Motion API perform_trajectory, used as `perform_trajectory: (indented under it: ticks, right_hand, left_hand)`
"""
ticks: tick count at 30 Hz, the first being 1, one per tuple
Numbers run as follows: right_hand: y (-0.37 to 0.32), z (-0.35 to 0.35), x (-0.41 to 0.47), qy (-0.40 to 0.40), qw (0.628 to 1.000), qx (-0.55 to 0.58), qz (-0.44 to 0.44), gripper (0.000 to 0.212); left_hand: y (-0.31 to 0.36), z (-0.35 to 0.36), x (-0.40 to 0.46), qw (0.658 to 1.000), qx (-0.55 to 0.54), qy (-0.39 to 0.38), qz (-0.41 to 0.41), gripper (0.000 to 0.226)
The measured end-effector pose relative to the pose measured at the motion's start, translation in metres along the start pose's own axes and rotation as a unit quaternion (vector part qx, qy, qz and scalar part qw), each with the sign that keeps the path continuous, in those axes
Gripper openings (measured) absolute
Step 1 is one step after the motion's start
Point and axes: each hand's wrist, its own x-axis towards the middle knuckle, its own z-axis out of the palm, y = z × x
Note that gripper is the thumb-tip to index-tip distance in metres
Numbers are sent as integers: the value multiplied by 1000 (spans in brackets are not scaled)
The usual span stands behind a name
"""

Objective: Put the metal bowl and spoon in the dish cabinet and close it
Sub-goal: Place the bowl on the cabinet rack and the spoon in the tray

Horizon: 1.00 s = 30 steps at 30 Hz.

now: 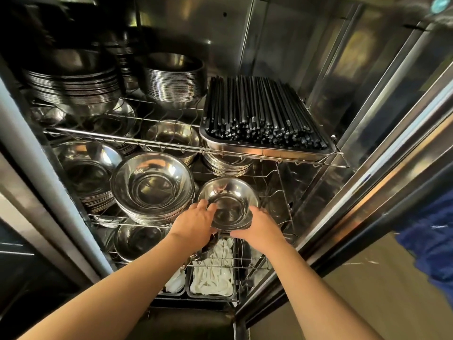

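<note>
**Holding a metal bowl at the open dish cabinet**

Reaching into the dish cabinet (pixel 367 99) with both arms, the person had a metal bowl (pixel 228 200) between the two hands, tilted so its inside faced out toward them. The left hand (pixel 196 224) had its grip closed on the bowl's left rim, fingers curled over the edge. The right hand (pixel 259 229) was grasping the bowl's lower right edge the same way. The bowl sat at the front of the middle wire shelf (pixel 277 212), just right of a tall stack of bowls (pixel 152 190), and honestly I couldn't tell if it was already resting on the rack or only held there.

Above it, the top rack carried a steel tray (pixel 267 148) packed with black chopsticks (pixel 259 106), plus more stacked bowls (pixel 174 77) further back on the left. Below the hands was a small tray of white spoons (pixel 213 273), pretty sure plastic or ceramic. I couldn't pick out a metal spoon anywhere. The cabinet door (pixel 397 153) stood wide open on the right.
</note>
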Motion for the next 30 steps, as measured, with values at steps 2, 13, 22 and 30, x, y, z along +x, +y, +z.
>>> perform_trajectory:
  ticks: [2, 13, 22, 30]
  right_hand:
    - [-2, 2, 0, 7, 1000, -5, -5, 79]
    - [-13, -3, -8, -1, 990, -139, -21, 96]
    - [-51, -44, -57, 100, 973, -172, -120, 59]
    - [-58, -118, -190, 216, 956, -180, -77, 48]
  left_hand:
    - [-2, 0, -2, 1000, -13, -1, -7, 62]
    - [-11, -12, -14, 998, -47, 33, 16, 66]
    - [-17, -78, -42, 988, -74, 100, 95, 65]
    - [31, -144, -53, 949, -129, 152, 244, 60]
